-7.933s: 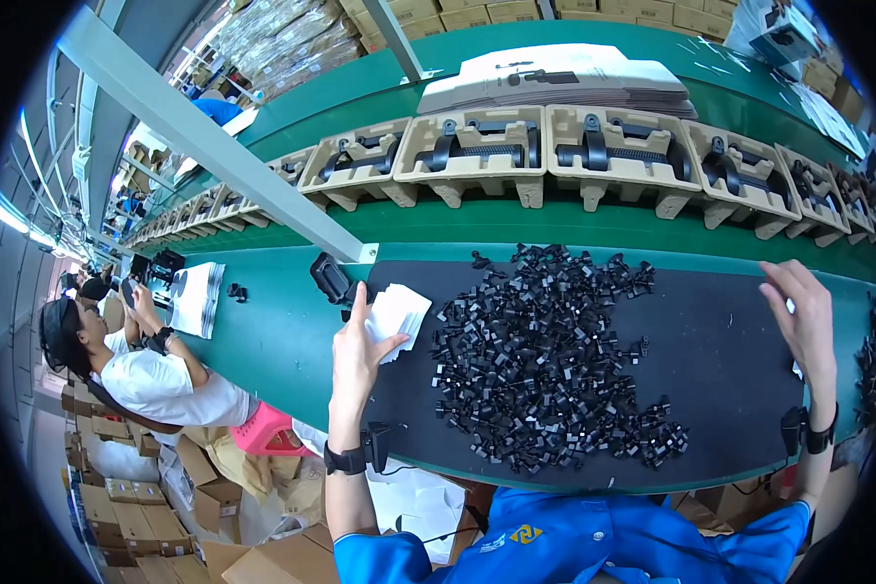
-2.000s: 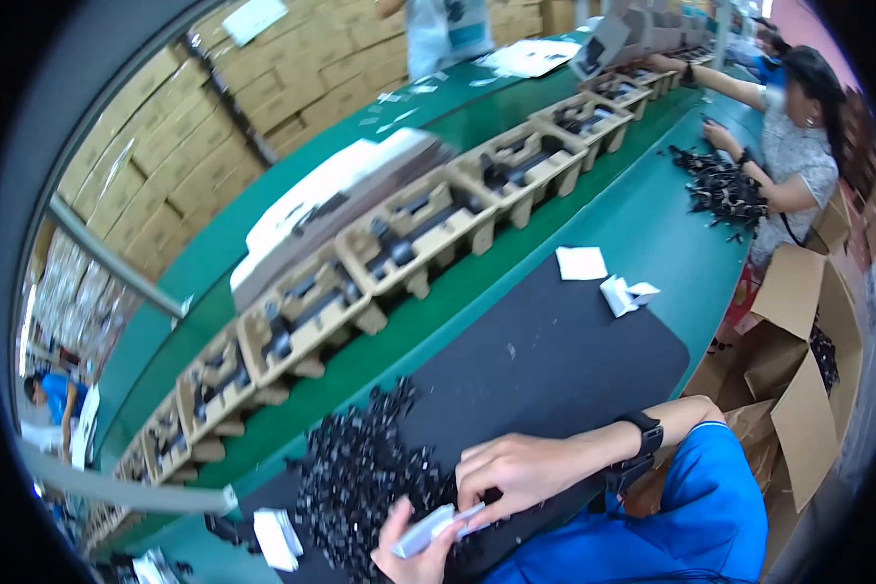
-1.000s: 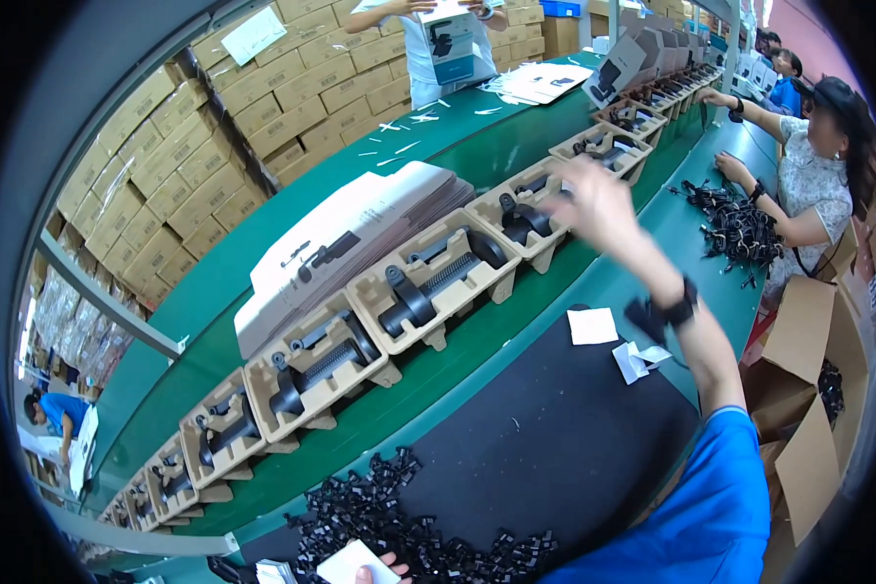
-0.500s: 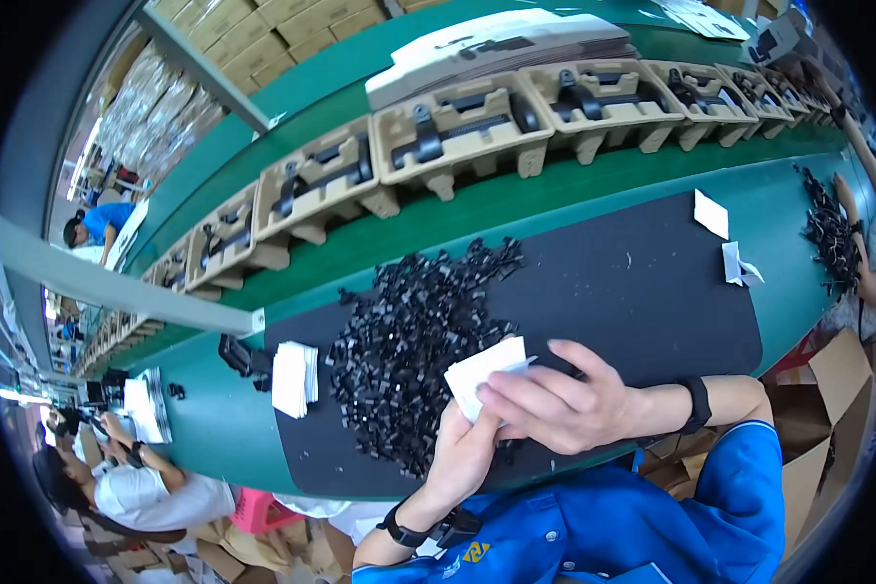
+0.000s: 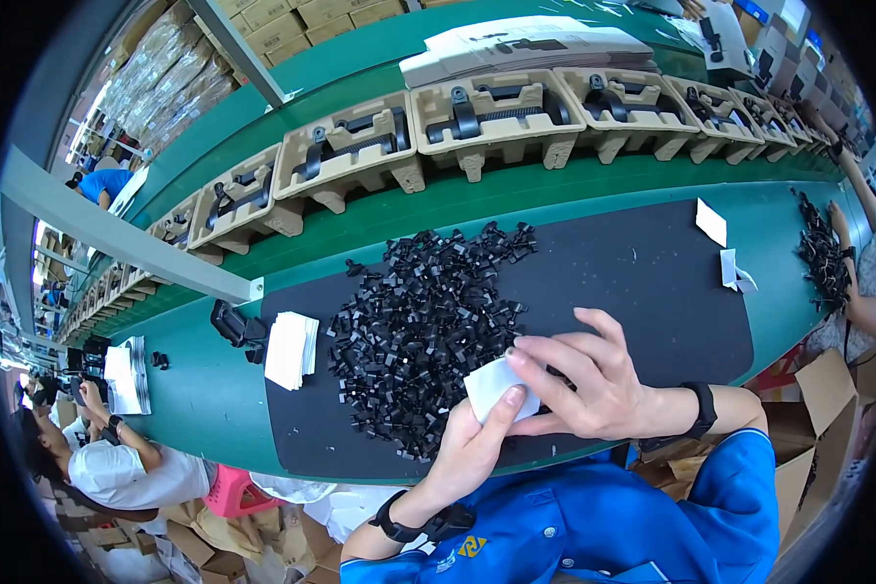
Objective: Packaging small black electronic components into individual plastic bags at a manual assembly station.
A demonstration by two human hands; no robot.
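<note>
A small white folded paper (image 5: 493, 385) is held up at the near edge of the black mat. My left hand (image 5: 474, 443) grips it from below, thumb across its face. My right hand (image 5: 594, 384) curls around its right side, fingertips at its upper corner and thumb near its lower edge; the other fingers are spread. Whether it is one sheet or several is not clear. Just beyond my hands spreads a large heap of small black plastic clips (image 5: 428, 331). A stack of white papers (image 5: 291, 350) lies left of the heap.
The black mat (image 5: 633, 263) lies on a green table. Two loose white papers (image 5: 711, 222) are at its far right. Beyond runs a row of brown pulp trays (image 5: 496, 136) with black parts. A metal post (image 5: 117, 234) slants at left. Co-workers sit at both sides.
Both hands have shifted slightly right with the paper. My left thumb now presses across its face, and my right fingers have lifted and opened from lying over it. The view has shifted a little.
</note>
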